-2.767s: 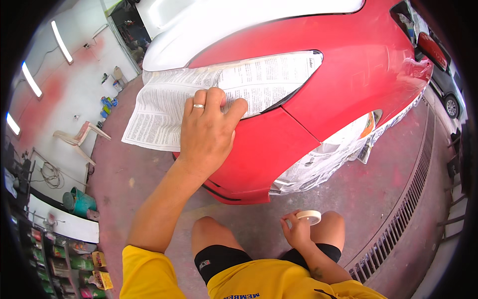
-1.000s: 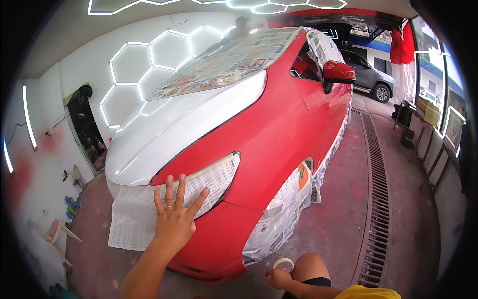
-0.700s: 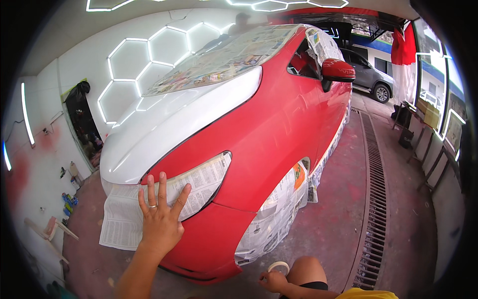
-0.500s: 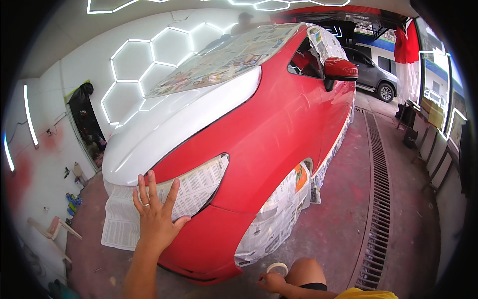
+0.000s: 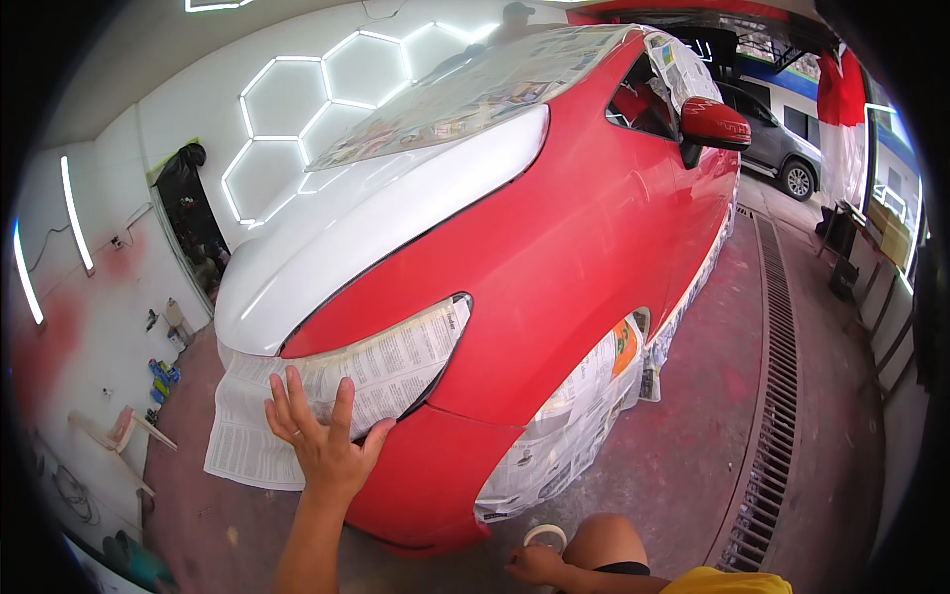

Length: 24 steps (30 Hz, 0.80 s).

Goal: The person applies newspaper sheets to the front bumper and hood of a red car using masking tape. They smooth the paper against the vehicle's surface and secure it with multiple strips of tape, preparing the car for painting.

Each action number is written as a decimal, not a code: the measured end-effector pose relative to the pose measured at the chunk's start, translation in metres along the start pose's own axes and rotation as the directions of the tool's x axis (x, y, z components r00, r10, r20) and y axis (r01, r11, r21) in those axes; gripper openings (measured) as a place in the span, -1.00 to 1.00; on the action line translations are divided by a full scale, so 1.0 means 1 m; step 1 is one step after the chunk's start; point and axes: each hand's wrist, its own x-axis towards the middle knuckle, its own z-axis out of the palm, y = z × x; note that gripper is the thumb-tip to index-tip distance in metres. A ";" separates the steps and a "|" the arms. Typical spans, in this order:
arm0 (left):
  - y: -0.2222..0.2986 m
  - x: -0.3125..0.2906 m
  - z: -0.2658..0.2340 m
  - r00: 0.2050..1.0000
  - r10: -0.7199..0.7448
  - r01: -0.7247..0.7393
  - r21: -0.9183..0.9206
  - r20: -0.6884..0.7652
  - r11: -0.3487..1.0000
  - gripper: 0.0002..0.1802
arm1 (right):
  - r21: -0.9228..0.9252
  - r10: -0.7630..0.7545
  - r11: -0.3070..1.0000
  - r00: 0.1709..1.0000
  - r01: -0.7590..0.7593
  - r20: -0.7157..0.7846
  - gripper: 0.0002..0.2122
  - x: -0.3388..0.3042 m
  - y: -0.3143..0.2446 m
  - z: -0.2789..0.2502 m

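Note:
A sheet of newspaper (image 5: pixel 396 368) covers the headlight of a red car (image 5: pixel 554 252), and its loose left part hangs past the front of the bumper. Over this paper my left hand (image 5: pixel 332 450) lies with fingers spread and a ring on one of them. Its thumb is at the lower edge of the headlight. Low in the view, beside my bent knee, my right hand (image 5: pixel 534 565) is closed on a roll of masking tape (image 5: pixel 546 536). The fingers of that hand show only in part.
Newspaper also covers the windshield (image 5: pixel 475 99) and the front wheel (image 5: pixel 559 426). The hood (image 5: pixel 386 238) is white. A floor grate (image 5: pixel 767 396) runs along the right. Bottles (image 5: pixel 163 376) and a plastic chair (image 5: pixel 119 431) stand by the left wall. Someone's head (image 5: pixel 517 14) shows behind the car.
My left hand has slid down the newspaper, away from the hood edge. The view has shifted a little, and my right hand still holds the tape roll.

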 end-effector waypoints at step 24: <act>-0.005 -0.051 -0.029 0.841 -0.538 0.539 -0.150 0.049 0.829 0.33 | 0.009 0.071 0.997 0.996 -0.072 0.058 -0.52 -0.006 0.009 -0.003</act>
